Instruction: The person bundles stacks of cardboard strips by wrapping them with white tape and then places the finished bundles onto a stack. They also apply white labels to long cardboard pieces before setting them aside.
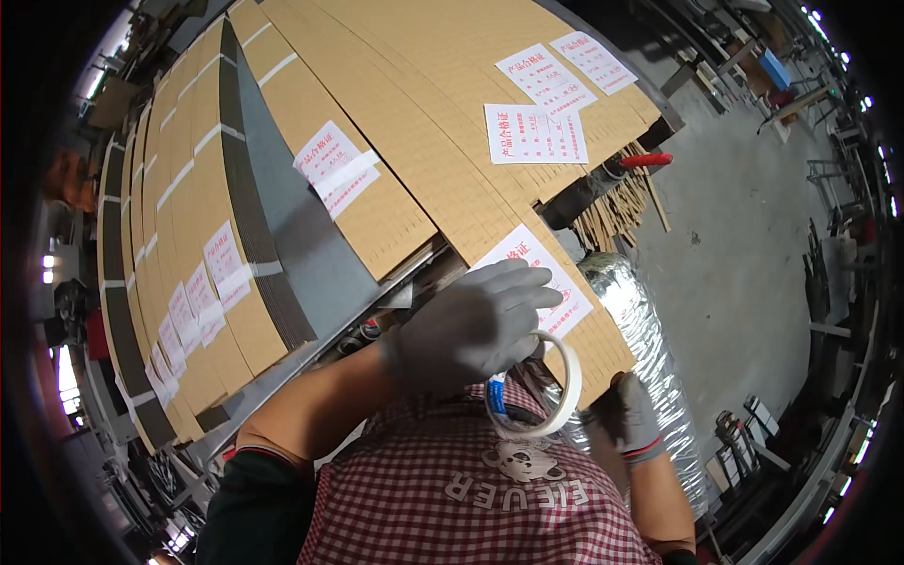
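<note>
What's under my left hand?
Beneath your left hand, part of a white label with red print shows, lying on cardboard. Whatever your glove covers can't be seen.

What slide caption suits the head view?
Gloved left hand over a label, right hand by the cardboard end, tape roll nearby.

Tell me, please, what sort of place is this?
Probably a factory or packing workshop: taped bundles of brown cardboard strips, red-printed paper labels on the cardboard, and a grey, concrete-looking floor.
</note>
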### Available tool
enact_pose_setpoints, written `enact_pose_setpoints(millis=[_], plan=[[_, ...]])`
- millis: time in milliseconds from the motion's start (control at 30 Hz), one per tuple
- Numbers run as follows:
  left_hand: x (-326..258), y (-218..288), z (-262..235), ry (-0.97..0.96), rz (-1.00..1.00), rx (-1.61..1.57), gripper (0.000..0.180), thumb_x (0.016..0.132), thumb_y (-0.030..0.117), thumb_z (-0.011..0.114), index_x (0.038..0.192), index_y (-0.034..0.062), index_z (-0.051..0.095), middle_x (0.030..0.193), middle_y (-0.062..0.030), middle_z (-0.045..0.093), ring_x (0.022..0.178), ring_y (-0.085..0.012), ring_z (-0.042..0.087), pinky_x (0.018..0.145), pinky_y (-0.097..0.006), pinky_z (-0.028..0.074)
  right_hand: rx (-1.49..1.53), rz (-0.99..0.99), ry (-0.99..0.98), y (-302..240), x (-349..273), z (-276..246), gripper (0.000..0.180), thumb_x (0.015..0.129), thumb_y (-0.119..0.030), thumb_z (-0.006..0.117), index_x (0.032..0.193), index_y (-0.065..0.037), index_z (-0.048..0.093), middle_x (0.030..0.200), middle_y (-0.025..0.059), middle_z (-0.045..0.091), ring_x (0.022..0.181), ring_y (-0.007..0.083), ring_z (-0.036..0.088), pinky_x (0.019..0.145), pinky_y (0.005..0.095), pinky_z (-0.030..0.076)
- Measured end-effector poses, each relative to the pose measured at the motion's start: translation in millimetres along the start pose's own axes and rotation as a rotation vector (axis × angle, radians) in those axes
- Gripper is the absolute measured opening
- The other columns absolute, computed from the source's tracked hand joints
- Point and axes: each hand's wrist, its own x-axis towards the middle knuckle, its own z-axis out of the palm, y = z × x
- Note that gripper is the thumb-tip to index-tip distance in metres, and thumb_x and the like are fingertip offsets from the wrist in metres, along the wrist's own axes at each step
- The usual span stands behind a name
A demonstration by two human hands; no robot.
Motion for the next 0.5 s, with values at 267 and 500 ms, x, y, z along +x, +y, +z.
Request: enact_pose_setpoints(millis=[267, 500], plan=[[-14, -3, 18, 0.178, -0.089, -0.147, 0.017, 0.086, 0.017, 0.06, 0.082, 0.0004, 0.064, 0.123, -0.0177, 0.059, 0.124, -0.0357, 0.05, 0.108, -0.047, 0.037, -1.434, -1.261, -0.213, -132, 64, 111, 0.036, 0.086, 0.0, 0.054, 0.122, 0.004, 0.056, 0.115, 0.0247, 0.059, 0.11, 0.0366, 0.056, 0.1, 0.0428, 0.041], [-7, 4, 18, 0.0, -0.175, -0.144, 0.026, 0.089, 0.024, 0.057, 0.09, 0.0003, 0.067, 0.131, -0.0167, 0.055, 0.133, -0.0328, 0.041, 0.111, -0.045, 0.032, -1.578, -1.287, -0.447, -111, 204, 193, 0.05, 0.08, -0.005, 0.054, 0.128, 0.01, 0.048, 0.115, 0.0329, 0.057, 0.113, 0.0487, 0.051, 0.101, 0.0511, 0.038]])
